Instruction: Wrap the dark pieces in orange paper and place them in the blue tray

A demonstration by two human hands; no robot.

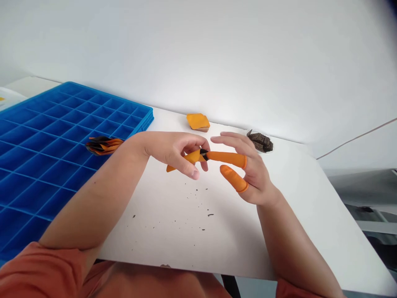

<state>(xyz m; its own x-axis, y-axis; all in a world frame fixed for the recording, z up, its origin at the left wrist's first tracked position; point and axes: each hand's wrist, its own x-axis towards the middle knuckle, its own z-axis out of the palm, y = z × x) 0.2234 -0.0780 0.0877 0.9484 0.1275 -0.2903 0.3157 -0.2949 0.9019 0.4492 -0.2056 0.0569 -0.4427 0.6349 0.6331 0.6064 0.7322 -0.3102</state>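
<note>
My left hand (173, 151) is closed around a small orange piece (189, 158) with a dark tip, held above the white table (173, 231). My right hand (245, 169) is beside it with fingers spread; orange rubber cots cover its index finger and thumb. The covered index fingertip touches the dark tip of the piece at the left hand. A blue grid tray (46, 136) lies to the left under my left forearm.
A folded orange and black bundle (104, 145) rests on the tray's edge. An orange pad (197, 121) and a dark brown stack (261, 142) lie at the table's far edge by the white wall. Dark crumbs dot the tabletop. The table's right edge drops off.
</note>
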